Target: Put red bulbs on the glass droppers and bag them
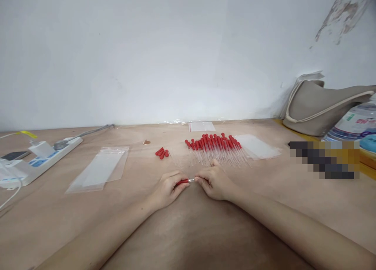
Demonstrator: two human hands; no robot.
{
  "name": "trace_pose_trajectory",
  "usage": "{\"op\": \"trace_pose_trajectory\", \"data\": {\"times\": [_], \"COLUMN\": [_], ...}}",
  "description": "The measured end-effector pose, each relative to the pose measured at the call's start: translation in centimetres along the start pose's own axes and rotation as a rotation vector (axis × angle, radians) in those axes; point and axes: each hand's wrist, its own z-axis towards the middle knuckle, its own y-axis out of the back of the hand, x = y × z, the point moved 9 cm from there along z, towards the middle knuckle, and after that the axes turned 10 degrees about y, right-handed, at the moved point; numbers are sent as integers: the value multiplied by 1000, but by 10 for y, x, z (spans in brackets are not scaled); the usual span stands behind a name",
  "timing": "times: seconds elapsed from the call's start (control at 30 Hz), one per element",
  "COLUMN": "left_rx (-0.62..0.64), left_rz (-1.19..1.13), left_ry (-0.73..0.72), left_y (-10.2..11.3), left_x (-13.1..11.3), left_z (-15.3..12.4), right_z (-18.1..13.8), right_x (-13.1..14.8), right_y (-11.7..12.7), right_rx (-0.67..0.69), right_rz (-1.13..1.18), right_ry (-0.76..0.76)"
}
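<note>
Just in front of me, my left hand [171, 188] is closed around a red rubber bulb [183, 181]. A short clear length of glass dropper tube [191, 180] shows between the two hands, its end meeting the bulb. My right hand [214, 182] pinches that tube; its far part is hidden by the fingers. Beyond the right hand lies a row of droppers [217, 146], with red bulbs toward the wall and clear tubes toward me. Several loose red bulbs [162, 154] lie beyond the left hand. Thin clear tubes [174, 159] rest beside them, hard to make out.
Clear plastic bags [100, 169] lie at left, more bags [258, 146] at right and a small one [202, 126] by the wall. A power strip [53, 154] with chargers stands far left. At right are a grey bag [320, 105], a large bottle [352, 123] and a blurred-out dark object [323, 160].
</note>
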Motion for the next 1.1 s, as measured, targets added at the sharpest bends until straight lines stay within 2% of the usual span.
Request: {"op": "trace_pose_trajectory", "data": {"times": [0.37,0.53,0.63,0.73,0.87,0.97,1.1], "left_rx": [-5,-124,-185,-177,-294,-376,-393], "left_rz": [31,133,164,134,197,309,345], "left_ry": [-76,-175,-240,-141,71,208,326], "left_y": [0,2,6,14,41,58,66], "left_x": [-6,-5,-7,5,42,75,104], "left_z": [-3,-5,-4,4,13,14,14], "right_z": [-1,-5,-5,-2,0,3,14], "right_x": [-13,-24,-27,-22,-27,-59,-103], "right_y": [-15,-28,-29,-24,-16,-3,18], "right_rx": [100,120,118,154,215,122,-25], "right_rz": [264,395,428,469,596,572,238], "right_ry": [-277,-375,-386,-338,-351,-527,-752]}}
